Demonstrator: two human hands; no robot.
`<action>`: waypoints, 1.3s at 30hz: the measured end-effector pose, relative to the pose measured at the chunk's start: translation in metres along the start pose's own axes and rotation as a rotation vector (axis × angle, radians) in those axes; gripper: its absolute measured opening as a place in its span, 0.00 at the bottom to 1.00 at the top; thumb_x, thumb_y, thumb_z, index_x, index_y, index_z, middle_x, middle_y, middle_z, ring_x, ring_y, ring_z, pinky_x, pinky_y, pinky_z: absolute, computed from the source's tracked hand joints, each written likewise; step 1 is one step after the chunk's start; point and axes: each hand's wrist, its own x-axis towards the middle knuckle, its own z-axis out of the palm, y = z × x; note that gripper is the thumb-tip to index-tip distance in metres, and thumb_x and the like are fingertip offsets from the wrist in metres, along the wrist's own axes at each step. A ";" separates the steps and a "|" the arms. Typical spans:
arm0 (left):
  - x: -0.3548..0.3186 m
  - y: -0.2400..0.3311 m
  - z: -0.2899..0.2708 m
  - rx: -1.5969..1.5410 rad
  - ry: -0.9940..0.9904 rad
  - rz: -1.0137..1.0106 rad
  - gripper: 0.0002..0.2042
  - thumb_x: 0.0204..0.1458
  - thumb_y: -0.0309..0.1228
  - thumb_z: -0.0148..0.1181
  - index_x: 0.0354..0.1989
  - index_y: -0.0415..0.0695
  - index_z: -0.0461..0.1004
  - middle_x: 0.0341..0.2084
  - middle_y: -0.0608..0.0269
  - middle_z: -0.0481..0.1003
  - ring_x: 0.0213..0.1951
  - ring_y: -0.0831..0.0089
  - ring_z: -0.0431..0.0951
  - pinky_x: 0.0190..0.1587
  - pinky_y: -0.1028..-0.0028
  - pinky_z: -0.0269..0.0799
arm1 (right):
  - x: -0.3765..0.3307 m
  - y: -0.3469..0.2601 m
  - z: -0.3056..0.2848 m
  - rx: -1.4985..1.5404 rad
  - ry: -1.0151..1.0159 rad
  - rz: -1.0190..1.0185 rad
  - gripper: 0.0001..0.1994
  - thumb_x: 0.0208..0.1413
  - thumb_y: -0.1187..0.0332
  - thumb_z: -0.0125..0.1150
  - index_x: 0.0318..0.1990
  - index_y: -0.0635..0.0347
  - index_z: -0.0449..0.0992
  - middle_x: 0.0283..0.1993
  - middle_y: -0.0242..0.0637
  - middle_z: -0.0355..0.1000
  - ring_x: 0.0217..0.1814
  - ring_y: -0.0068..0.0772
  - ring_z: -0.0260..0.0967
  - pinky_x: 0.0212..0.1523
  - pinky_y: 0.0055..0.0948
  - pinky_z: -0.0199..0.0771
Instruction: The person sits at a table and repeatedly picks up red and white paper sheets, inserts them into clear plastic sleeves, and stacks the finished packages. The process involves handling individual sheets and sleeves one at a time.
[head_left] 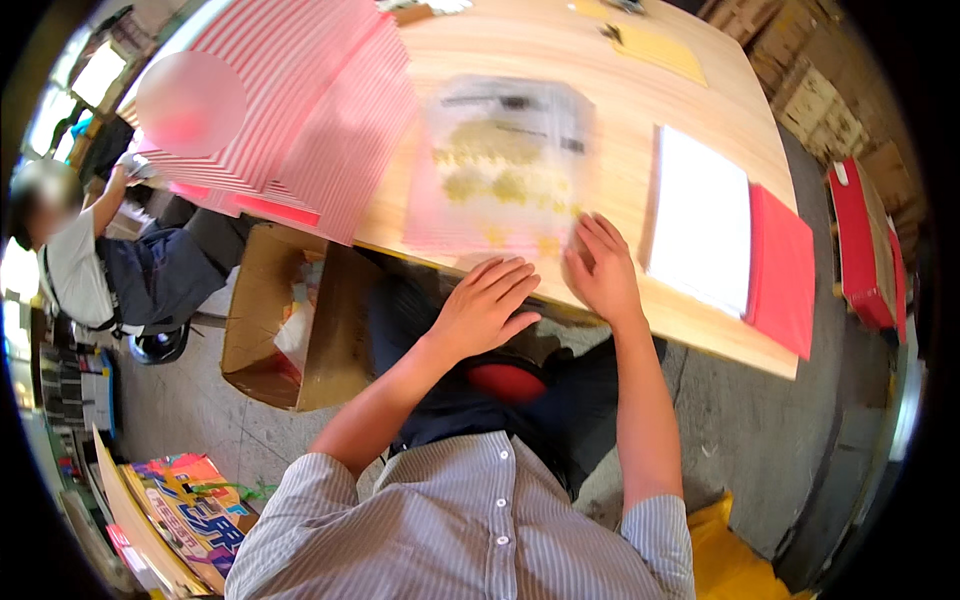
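Observation:
A clear flat plastic packet (510, 170) with yellow-green shapes in it lies before me at the table's near edge, blurred by motion. My left hand (488, 305) is at its near edge, palm down with the fingers stretched out and the thumb apart. Beside the packet's near right corner rests my right hand (605, 268), its fingers slightly bent and its thumb spread. Neither hand grips anything that I can see; whether the fingertips touch the packet cannot be told.
Pink-and-white striped sheets (340, 130) cover the table's left side. On the right lie a white stack (700, 220) and red sheets (785, 270). A yellow sheet (660, 52) is farther back. An open cardboard box (345, 330) stands below left; another person (75, 260) sits beyond it.

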 end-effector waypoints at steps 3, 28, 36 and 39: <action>-0.015 -0.018 -0.025 0.074 -0.011 -0.020 0.21 0.54 0.43 0.62 0.51 0.41 0.75 0.54 0.56 0.73 0.59 0.59 0.71 0.64 0.58 0.62 | 0.003 0.001 0.003 -0.062 0.011 -0.041 0.18 0.54 0.71 0.60 0.52 0.71 0.76 0.60 0.52 0.71 0.67 0.58 0.61 0.66 0.45 0.62; 0.086 -0.096 -0.451 0.419 -0.143 -0.305 0.18 0.52 0.33 0.66 0.52 0.48 0.79 0.50 0.61 0.79 0.51 0.66 0.77 0.57 0.67 0.71 | 0.000 -0.014 -0.008 0.012 -0.051 0.055 0.23 0.59 0.65 0.58 0.58 0.72 0.71 0.67 0.54 0.63 0.74 0.55 0.53 0.71 0.43 0.52; 0.092 -0.102 -0.460 0.314 -0.169 -0.369 0.18 0.50 0.30 0.68 0.51 0.48 0.80 0.47 0.64 0.80 0.47 0.70 0.80 0.55 0.70 0.74 | 0.000 -0.013 -0.006 -0.017 -0.057 0.041 0.22 0.59 0.65 0.58 0.57 0.72 0.72 0.65 0.54 0.66 0.73 0.57 0.54 0.71 0.44 0.52; 0.093 -0.104 -0.461 0.277 -0.176 -0.389 0.19 0.48 0.30 0.69 0.51 0.47 0.80 0.46 0.63 0.81 0.46 0.72 0.80 0.56 0.71 0.74 | 0.001 -0.013 -0.004 -0.004 -0.056 0.045 0.22 0.59 0.64 0.58 0.56 0.72 0.73 0.64 0.55 0.66 0.72 0.58 0.54 0.70 0.47 0.52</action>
